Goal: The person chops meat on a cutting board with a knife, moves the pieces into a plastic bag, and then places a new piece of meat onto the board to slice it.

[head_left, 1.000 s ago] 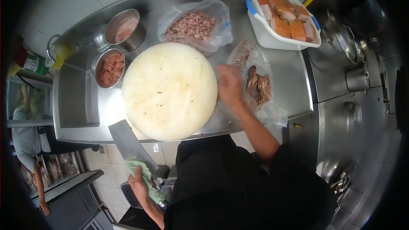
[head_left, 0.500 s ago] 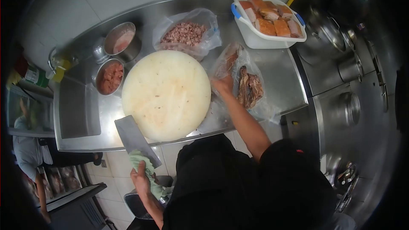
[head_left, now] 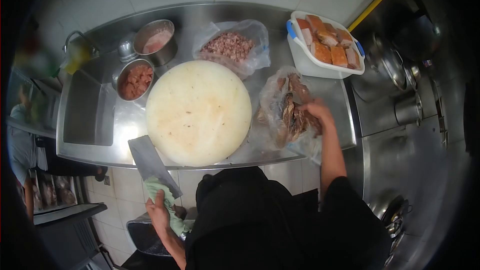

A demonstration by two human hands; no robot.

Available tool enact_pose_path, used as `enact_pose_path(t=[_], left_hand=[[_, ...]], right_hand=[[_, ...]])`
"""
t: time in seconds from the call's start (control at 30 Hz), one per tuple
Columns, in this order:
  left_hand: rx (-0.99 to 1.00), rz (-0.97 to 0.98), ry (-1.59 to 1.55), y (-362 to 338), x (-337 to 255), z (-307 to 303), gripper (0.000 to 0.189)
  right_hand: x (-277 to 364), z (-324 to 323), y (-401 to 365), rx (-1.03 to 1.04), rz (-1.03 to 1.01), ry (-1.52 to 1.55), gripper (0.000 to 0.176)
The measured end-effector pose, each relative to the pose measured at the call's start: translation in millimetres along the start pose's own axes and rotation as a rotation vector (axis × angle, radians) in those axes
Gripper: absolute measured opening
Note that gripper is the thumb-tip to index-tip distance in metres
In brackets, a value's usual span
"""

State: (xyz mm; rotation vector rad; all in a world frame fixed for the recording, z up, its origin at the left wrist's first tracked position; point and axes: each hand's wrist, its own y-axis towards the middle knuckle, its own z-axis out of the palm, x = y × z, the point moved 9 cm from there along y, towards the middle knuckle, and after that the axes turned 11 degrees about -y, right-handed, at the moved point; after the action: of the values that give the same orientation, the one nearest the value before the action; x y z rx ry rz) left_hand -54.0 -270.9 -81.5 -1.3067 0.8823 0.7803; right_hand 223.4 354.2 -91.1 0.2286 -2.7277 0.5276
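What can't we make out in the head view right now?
All in the head view:
- Cleaver: handle hidden by the green cloth and left hand.
- Right hand: its grip on the dark meat, if any; the hand itself hides its underside.
- Yellow thing by the sink: too blurred to identify.
- Person at left: cut off by the dark edge.
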Motion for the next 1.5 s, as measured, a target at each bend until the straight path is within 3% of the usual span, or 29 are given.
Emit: enact_pose_path(t=[0.07,0.17,0.23,0.27,0.33,0.47,0.53,0.67,0.73,0.77,0.83,0.93,1.07,1.17,1.23,1.33,1.5], left_hand=[[-0.018,0.038,-0.023,-4,-8,1,0.025],[-0.034,0.037,0.02,-5,-12,0,0.025],[-0.034,-0.006,0.035,-14,-21,10,0.024],[-0.032,-0.044,0.047,-17,-22,14,0.024],[-0.014,-0.039,0.068,-11,-18,15,0.024],[-0.015,-0.012,0.083,-17,-29,25,0.024],[-0.096,-0.04,0.122,-26,-31,20,0.027],[-0.07,-0.065,0.089,-38,-26,17,0.029],[-0.109,-0.055,0.094,-48,-26,16,0.029],[-0.115,-0.047,0.11,-51,-26,17,0.029],[-0.159,-0.059,0.083,-57,-17,13,0.028],[-0.167,-0.048,0.056,-63,-6,13,0.027],[-0.184,-0.087,0.08,-69,-13,18,0.027],[-0.19,-0.043,0.096,-68,-16,19,0.027],[-0.166,-0.046,0.139,-65,-18,22,0.026],[-0.152,-0.044,0.098,-63,-24,28,0.025],[-0.073,-0.019,0.116,-53,-27,35,0.024]], right_hand=[[10,-42,-36,0.105,-0.016,-0.109,0.061],[36,-90,-97,0.234,-0.037,0.006,0.057],[54,-108,-113,0.217,-0.252,0.019,0.054],[58,-110,-118,0.223,-0.247,0.021,0.054],[114,-115,-131,0.059,-0.619,0.015,0.054],[203,-48,-129,0.254,-0.907,-0.029,0.056],[247,2,-135,0.265,-1.072,-0.212,0.054],[301,114,-123,0.445,-1.2,-0.442,0.061],[322,127,-125,0.21,-1.294,-0.364,0.054],[328,136,-131,0.229,-1.319,-0.369,0.054],[348,122,-166,0.13,-1.42,-0.07,0.06],[355,146,-201,0.017,-1.538,-0.065,0.061],[352,193,-199,0.137,-1.475,-0.03,0.057],[353,186,-202,-0.001,-1.492,-0.005,0.05],[354,195,-207,0.278,-1.446,-0.142,0.045],[342,200,-217,0.292,-1.534,-0.164,0.049],[326,175,-224,0.056,-1.546,-0.087,0.062]])
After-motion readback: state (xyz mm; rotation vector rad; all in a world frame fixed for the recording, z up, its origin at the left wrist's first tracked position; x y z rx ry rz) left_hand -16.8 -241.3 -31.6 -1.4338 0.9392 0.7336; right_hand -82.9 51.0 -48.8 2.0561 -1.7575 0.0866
